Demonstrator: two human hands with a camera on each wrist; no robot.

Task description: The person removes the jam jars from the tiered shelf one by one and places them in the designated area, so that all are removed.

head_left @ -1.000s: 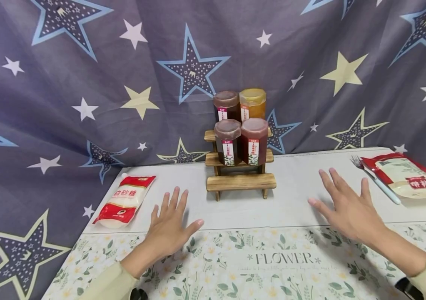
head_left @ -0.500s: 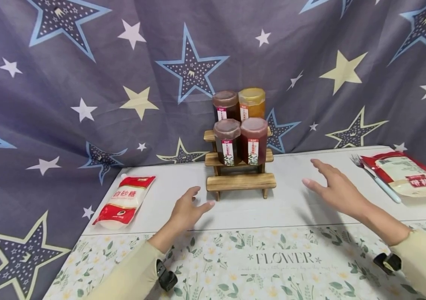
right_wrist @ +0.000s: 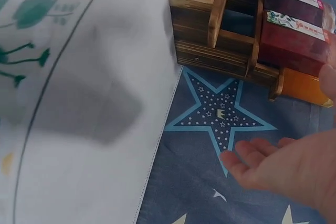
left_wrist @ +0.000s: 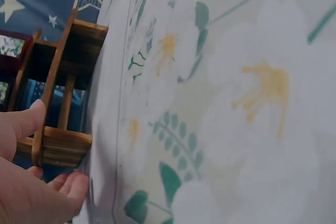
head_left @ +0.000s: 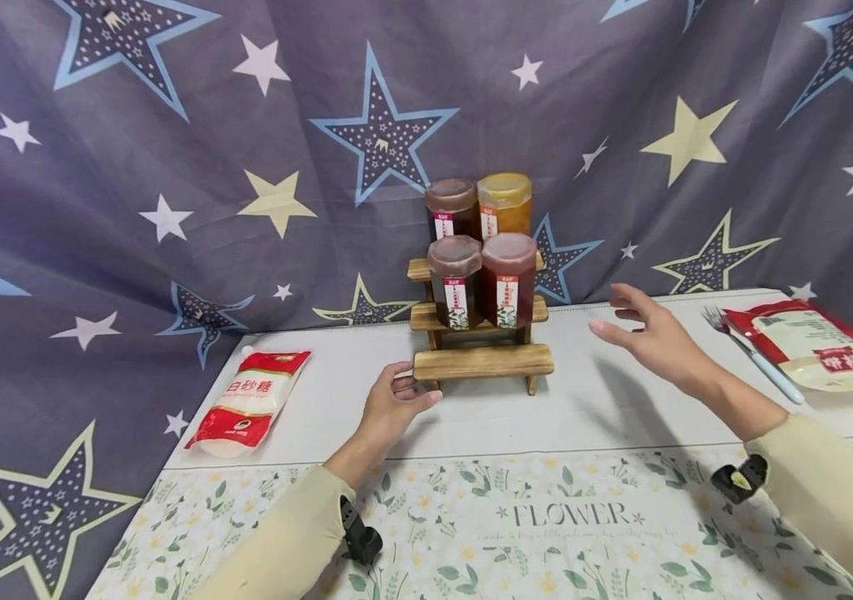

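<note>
A wooden three-step rack (head_left: 483, 362) stands on the table, its lowest step bare. My left hand (head_left: 387, 410) is at that step's left end, the thumb in front of it and the other fingers loosely bent beside it. In the left wrist view, the thumb (left_wrist: 30, 120) overlaps the step's edge. My right hand (head_left: 654, 343) hovers to the right of the rack, fingers loosely bent, holding nothing. On the middle step stand a dark jar (head_left: 456, 287) and a red jar (head_left: 509, 283); a brown-lidded jar (head_left: 452, 204) and a yellow jar (head_left: 505, 204) are on the top step.
A red-and-white sugar bag (head_left: 249, 400) lies at the left. At the right, a fork (head_left: 760, 362) with a pale blue handle lies beside another red-and-white bag (head_left: 809, 346). A star-printed curtain (head_left: 193, 150) hangs behind the flower-patterned tablecloth (head_left: 546, 567).
From spread flat low over the table, both hands have lifted and turned inward. The left has come to the rack's lower left end; the right has moved left and farther back. The rack looks unmoved.
</note>
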